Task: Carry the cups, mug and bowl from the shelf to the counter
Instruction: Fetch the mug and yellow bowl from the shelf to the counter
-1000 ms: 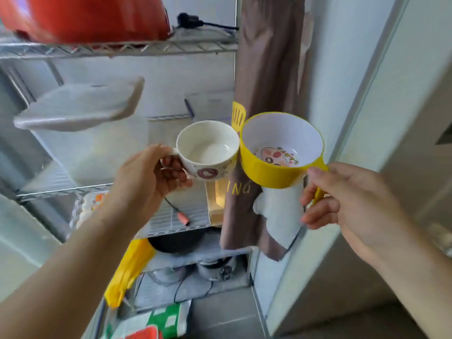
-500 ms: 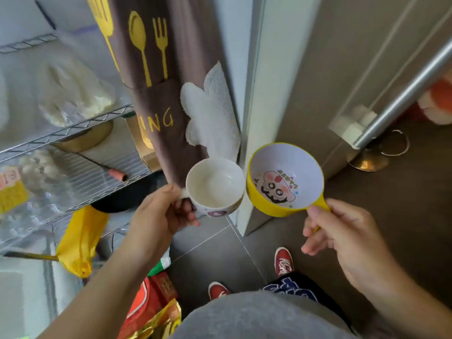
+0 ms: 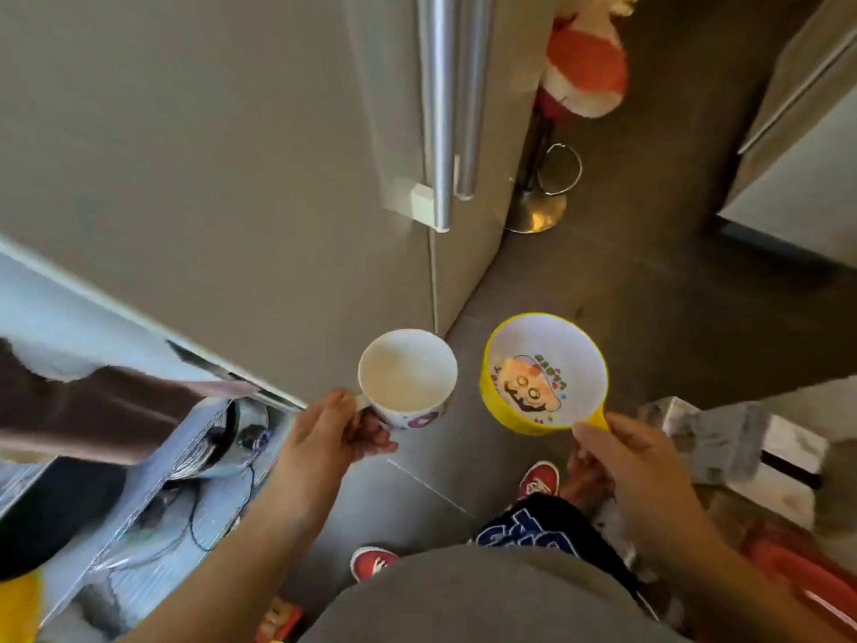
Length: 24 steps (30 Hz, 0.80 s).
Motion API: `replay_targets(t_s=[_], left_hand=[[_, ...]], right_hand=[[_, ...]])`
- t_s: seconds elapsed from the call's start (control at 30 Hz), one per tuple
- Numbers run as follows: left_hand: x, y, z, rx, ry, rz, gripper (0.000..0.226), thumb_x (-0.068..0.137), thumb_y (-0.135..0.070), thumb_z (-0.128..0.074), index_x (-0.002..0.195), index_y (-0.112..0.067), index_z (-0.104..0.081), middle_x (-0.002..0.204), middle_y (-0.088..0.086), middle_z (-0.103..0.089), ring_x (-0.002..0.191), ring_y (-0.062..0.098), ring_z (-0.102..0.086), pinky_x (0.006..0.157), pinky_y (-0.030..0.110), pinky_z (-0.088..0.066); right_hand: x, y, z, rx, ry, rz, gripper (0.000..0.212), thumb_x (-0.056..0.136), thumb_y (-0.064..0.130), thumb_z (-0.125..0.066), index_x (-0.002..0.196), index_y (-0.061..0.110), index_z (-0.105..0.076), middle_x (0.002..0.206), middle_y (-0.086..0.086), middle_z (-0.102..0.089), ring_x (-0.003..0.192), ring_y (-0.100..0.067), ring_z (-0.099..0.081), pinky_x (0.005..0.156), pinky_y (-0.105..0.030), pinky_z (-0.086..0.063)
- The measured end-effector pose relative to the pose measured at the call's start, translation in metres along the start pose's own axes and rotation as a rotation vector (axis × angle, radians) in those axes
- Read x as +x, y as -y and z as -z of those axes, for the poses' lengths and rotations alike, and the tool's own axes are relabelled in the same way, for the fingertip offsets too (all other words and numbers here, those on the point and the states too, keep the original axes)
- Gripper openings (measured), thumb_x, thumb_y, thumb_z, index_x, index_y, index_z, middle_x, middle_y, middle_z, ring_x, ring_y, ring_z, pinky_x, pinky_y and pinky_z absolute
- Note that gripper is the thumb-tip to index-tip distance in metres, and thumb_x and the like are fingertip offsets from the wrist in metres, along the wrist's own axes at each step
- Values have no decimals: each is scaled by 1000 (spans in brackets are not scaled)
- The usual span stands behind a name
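Note:
My left hand grips the handle of a white mug with a small print on its side. The mug is upright and looks empty. My right hand holds a yellow bowl by its short yellow handle. The bowl's inside is white with a cartoon face. Mug and bowl hang side by side over the grey tiled floor, a small gap between them. The wire shelf lies at the lower left, behind my left arm.
A tall beige fridge door with a steel bar handle fills the upper left. A bar stool base and a plush toy stand beyond it. A cabinet is at the upper right, a marbled counter corner at right.
My view has swung right and down, away from the wire shelf towards the fridge door and floor. Both hands kept hold of the mug and the bowl, now lower in view.

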<state>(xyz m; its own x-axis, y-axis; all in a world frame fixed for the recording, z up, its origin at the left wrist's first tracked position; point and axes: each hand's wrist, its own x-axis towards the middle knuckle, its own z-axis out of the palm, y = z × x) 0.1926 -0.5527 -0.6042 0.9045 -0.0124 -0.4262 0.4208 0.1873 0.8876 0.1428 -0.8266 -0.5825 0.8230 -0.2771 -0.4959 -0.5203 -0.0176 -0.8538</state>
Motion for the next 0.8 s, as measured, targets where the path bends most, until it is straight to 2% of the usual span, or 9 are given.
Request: replay_targets(t_s=[0.1, 0.23, 0.33, 0.4, 0.5, 0.57, 0.67, 0.8], left_hand=[[28, -1, -62, 74, 8, 8, 47, 92, -14, -39, 50, -21, -60, 55, 6, -61, 57, 22, -65, 61, 31, -59], [67, 2, -153, 176, 31, 14, 40, 91, -22, -46, 56, -20, -66, 54, 5, -61, 57, 19, -65, 70, 42, -58], [92, 5, -214, 232, 81, -18, 33, 88, -29, -52, 62, -20, -69, 57, 2, -62, 59, 15, -66, 67, 33, -58], [106, 4, -247, 236, 105, -18, 32, 85, -32, -52, 61, -20, -68, 57, 1, -62, 60, 14, -66, 67, 32, -57], [124, 2, -281, 250, 111, -32, 39, 94, -24, -48, 61, -20, -68, 58, 1, -63, 61, 14, -66, 72, 39, -56], [134, -1, -295, 248, 117, -38, 36, 93, -27, -50, 63, -22, -69, 60, 2, -66, 63, 16, -68, 74, 41, -59], [150, -6, -311, 194, 147, -2, 23, 81, -42, -60, 69, -26, -72, 67, -4, -72, 69, 14, -70, 68, 34, -61], [190, -7, -324, 180, 140, 48, 23, 87, -34, -57, 83, -12, -64, 68, -4, -73, 70, 16, -70, 66, 32, -59]], right_hand=[[24, -3, 53, 34, -85, -41, 37, 92, 14, -58, 56, 18, -67, 51, -10, -65, 42, -24, -65, 41, -29, -52], [60, -5, 125, 61, -152, -102, 33, 92, 18, -58, 61, 17, -68, 55, -13, -67, 46, -26, -67, 44, -29, -53], [86, -7, 174, 68, -205, -129, 28, 92, 21, -58, 67, 11, -68, 58, -15, -66, 47, -24, -67, 45, -29, -55], [100, -7, 200, 79, -248, -136, 25, 93, 22, -58, 72, 12, -69, 59, -14, -67, 48, -24, -68, 45, -30, -56], [121, -2, 231, 105, -286, -131, 18, 94, 25, -57, 84, 15, -68, 62, -8, -70, 52, -24, -71, 49, -32, -58], [136, 2, 246, 122, -298, -118, 17, 94, 27, -56, 85, 17, -68, 63, -6, -70, 53, -23, -71, 50, -31, -58], [163, 14, 262, 137, -320, -91, 17, 94, 24, -56, 83, 18, -68, 66, -13, -68, 51, -22, -70, 47, -26, -54], [209, 33, 280, 148, -362, -63, 23, 93, 23, -57, 76, 12, -67, 73, -24, -67, 49, -22, -68, 43, -21, -52]])
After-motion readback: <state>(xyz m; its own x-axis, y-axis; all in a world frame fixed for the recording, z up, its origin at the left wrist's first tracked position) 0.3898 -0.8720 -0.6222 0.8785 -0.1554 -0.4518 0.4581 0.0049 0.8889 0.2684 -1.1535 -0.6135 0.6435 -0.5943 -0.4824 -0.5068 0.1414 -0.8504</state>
